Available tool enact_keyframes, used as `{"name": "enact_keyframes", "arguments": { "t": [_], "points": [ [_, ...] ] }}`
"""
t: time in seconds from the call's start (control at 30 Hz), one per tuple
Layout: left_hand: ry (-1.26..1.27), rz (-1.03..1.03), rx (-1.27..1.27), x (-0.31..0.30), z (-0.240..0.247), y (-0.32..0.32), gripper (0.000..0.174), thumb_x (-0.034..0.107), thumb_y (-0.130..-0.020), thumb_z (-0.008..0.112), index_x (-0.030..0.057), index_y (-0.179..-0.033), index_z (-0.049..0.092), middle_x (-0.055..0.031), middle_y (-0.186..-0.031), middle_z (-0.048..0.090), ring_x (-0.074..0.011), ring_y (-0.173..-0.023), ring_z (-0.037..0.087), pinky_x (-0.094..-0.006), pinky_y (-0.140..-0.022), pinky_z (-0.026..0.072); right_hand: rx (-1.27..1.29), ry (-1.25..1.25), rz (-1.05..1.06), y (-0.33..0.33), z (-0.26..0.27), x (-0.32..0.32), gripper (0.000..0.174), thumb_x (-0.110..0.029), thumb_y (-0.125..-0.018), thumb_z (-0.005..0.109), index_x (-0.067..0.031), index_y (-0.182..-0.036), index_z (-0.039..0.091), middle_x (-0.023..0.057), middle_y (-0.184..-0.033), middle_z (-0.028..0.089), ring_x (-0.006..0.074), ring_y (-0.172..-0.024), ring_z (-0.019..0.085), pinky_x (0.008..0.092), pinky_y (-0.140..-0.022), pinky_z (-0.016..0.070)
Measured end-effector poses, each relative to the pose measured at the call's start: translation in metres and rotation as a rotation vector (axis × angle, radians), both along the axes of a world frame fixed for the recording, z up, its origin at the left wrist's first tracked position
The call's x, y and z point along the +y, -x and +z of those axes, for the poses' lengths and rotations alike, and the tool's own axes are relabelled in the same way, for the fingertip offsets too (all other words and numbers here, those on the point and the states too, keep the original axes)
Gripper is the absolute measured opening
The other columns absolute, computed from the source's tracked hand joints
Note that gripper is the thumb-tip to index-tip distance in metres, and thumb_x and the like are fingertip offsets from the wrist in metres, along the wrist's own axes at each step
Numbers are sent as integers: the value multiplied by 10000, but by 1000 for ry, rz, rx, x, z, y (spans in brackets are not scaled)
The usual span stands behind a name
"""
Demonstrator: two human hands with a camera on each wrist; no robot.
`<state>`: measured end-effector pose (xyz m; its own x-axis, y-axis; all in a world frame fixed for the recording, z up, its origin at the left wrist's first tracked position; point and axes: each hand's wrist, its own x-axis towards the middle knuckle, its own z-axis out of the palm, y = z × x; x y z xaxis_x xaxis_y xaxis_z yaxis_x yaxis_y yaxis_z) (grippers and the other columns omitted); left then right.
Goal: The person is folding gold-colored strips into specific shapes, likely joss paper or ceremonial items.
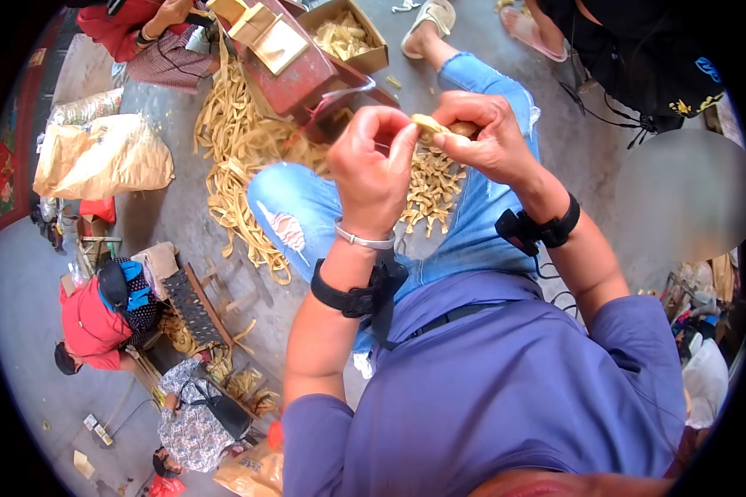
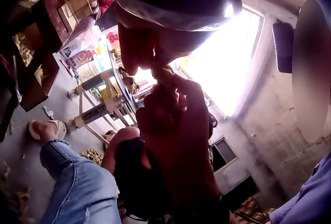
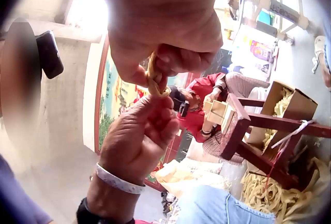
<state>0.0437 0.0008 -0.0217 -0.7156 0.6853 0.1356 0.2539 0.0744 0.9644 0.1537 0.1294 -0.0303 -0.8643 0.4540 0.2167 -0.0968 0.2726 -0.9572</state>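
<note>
In front of the knees, both hands meet at a small, soft-looking tan strip (image 1: 427, 124). The left hand (image 1: 369, 174) pinches one end between thumb and forefinger. My right hand (image 1: 493, 137) grips the other part, fingers curled round it. Seen close in the right wrist view, the strip (image 3: 153, 76) bends into a loop between the fingertips, partly hidden by the right hand (image 3: 160, 22). Below the hands, short twisted tan pieces (image 1: 429, 186) lie heaped on the floor between the legs. A large pile of long tan strips (image 1: 224, 157) spreads beside the left knee.
A red wooden bench (image 1: 286, 83) bearing a wooden block (image 1: 269, 41) stands ahead. Beside it is a cardboard box (image 1: 377, 60) of tan pieces. Other people sit around, one in a red shirt (image 1: 91, 319) at left. A big brown bag (image 1: 108, 161) lies at far left.
</note>
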Motion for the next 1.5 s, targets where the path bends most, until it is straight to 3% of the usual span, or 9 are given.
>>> {"name": "enact_keyframes", "arguments": {
  "t": [0.03,0.13,0.43,0.53,0.67,0.97,1.13,1.33,1.5],
  "points": [
    [-25,29,22,0,-3,-2,119,6,-766,711,11,-792,595,-49,-710,599,-103,-611,581,-229,-566,470,-14,5,-31,1,1,-1,134,-107,-745,703,9,-772,643,14,-657,552,79,-610,503,232,-534,385],
    [-36,46,36,2,-8,-6,108,-5,-765,692,9,-782,586,-56,-719,597,-112,-609,583,-243,-559,476,-48,639,-96,0,-8,-7,160,-141,-777,718,-9,-837,652,-30,-683,575,56,-630,517,214,-537,404],
    [-111,-1,293,0,-10,-10,130,-67,-745,663,8,-833,604,-71,-800,591,-150,-695,605,-253,-618,497,205,909,211,-2,-33,-11,168,-84,-812,662,8,-952,659,4,-854,584,62,-739,528,215,-639,427],
    [-35,-50,226,-10,-14,-8,161,-84,-798,619,-6,-937,641,-43,-911,593,-90,-796,602,-204,-678,493,46,372,49,-5,-32,-15,189,-74,-837,619,14,-999,661,9,-839,574,88,-765,519,238,-673,441],
    [-47,-115,132,-13,-12,-9,208,-56,-808,644,-15,-1011,651,-61,-966,581,-102,-801,609,-203,-672,499,10,375,79,-6,-34,-13,189,-66,-857,620,10,-1022,673,32,-866,588,108,-807,535,251,-713,464],
    [237,-185,236,-23,-5,7,126,89,-836,694,-13,-863,625,-18,-718,616,-77,-609,600,-212,-558,494,40,430,173,-4,-26,-10,174,-38,-842,657,7,-1008,685,71,-884,629,125,-805,602,260,-678,494],
    [99,-200,-410,-33,9,18,128,96,-872,651,12,-834,563,-65,-732,631,-111,-603,617,-234,-570,521,46,-89,113,-2,-13,10,117,-28,-790,698,-10,-905,705,57,-769,645,124,-709,613,250,-625,479],
    [-61,-133,-499,-57,0,40,107,74,-901,596,6,-842,538,-128,-764,630,-163,-628,632,-274,-582,553,104,-163,27,-3,-15,22,96,-43,-799,696,-22,-892,708,39,-744,646,104,-646,594,227,-570,457],
    [27,-26,-425,-62,16,55,172,92,-902,599,-10,-1028,542,-88,-835,611,-132,-687,617,-224,-547,545,-45,253,-62,-7,-13,35,114,-72,-858,656,10,-927,693,8,-745,641,50,-629,574,176,-557,455]
  ]
}}
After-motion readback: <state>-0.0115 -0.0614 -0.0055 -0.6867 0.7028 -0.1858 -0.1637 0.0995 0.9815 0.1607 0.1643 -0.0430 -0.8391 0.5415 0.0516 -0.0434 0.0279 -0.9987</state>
